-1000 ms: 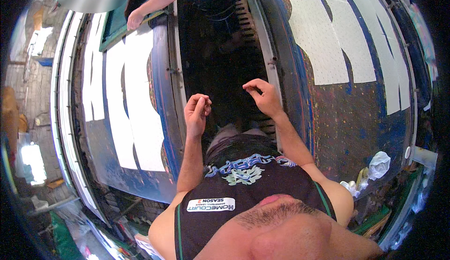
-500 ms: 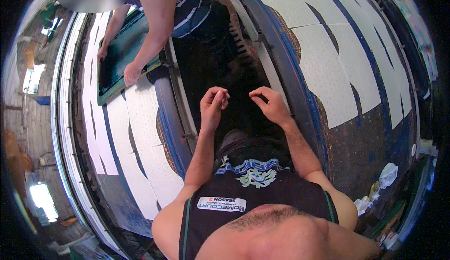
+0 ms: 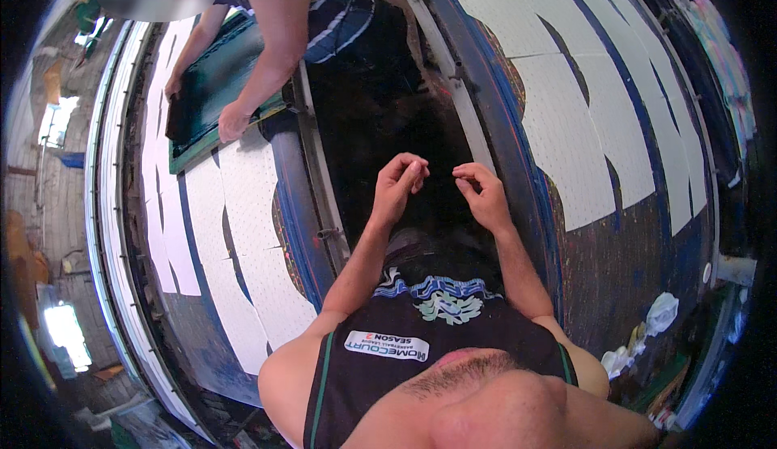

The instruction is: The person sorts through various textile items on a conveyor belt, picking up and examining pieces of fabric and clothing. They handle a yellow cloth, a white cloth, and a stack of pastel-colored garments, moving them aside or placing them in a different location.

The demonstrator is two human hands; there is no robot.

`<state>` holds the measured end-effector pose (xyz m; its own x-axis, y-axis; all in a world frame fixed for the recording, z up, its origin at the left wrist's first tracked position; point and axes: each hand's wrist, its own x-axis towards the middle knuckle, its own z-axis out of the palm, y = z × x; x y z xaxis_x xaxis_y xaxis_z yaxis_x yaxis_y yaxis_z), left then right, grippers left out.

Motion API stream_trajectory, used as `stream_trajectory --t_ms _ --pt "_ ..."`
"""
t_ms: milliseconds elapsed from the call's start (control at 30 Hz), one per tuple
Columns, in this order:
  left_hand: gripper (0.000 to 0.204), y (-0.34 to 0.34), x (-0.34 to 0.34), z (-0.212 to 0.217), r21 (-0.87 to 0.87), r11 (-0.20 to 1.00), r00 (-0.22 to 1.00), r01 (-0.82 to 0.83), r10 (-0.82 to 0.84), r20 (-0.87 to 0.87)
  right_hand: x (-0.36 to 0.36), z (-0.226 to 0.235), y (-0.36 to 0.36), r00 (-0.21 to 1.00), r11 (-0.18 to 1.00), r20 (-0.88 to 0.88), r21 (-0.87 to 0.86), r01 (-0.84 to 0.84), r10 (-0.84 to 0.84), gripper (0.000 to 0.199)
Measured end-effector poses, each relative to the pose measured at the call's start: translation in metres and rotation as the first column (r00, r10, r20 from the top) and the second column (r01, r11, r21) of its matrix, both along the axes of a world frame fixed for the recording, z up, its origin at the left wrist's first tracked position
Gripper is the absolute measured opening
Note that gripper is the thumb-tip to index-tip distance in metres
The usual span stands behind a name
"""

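Both the left hand (image 3: 398, 191) and the right hand (image 3: 486, 198) hover loosely curled and seemingly empty, apparently idle between white pieces (image 3: 558, 145) laid on the left table (image 3: 188, 327) and the right table (image 3: 627, 271), so touching any would call for reaching outward.

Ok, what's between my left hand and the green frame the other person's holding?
In the head view, between your left hand and the green frame: a dark gap, a metal rail, the table's dark edge and a white sheet.
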<state>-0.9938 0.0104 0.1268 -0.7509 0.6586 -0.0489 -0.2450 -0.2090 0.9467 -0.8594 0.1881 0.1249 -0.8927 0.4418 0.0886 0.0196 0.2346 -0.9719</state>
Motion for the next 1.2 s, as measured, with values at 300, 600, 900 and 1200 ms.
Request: stream_trajectory --t_ms 300,600,900,1200 --pt "0.019 -0.054 0.06 0.008 -0.108 0.977 0.983 -0.184 0.185 -0.009 0.021 0.0 -0.026 0.988 0.988 -0.047 -0.031 -0.151 0.15 0.015" --pt "0.018 -0.112 0.159 -0.003 -0.135 0.941 0.948 -0.312 0.318 0.028 0.093 -0.011 -0.062 0.971 0.971 -0.004 -0.029 -0.239 0.239 0.014" --pt "0.016 -0.146 0.247 -0.008 -0.016 0.966 0.966 -0.258 0.257 -0.016 0.209 -0.002 -0.099 0.984 0.982 -0.063 0.096 -0.162 0.168 0.014" --pt "0.015 -0.157 0.41 -0.032 0.071 0.992 0.991 -0.105 0.099 0.091 0.414 -0.01 -0.145 0.976 0.957 0.031 0.192 -0.219 0.217 0.018"
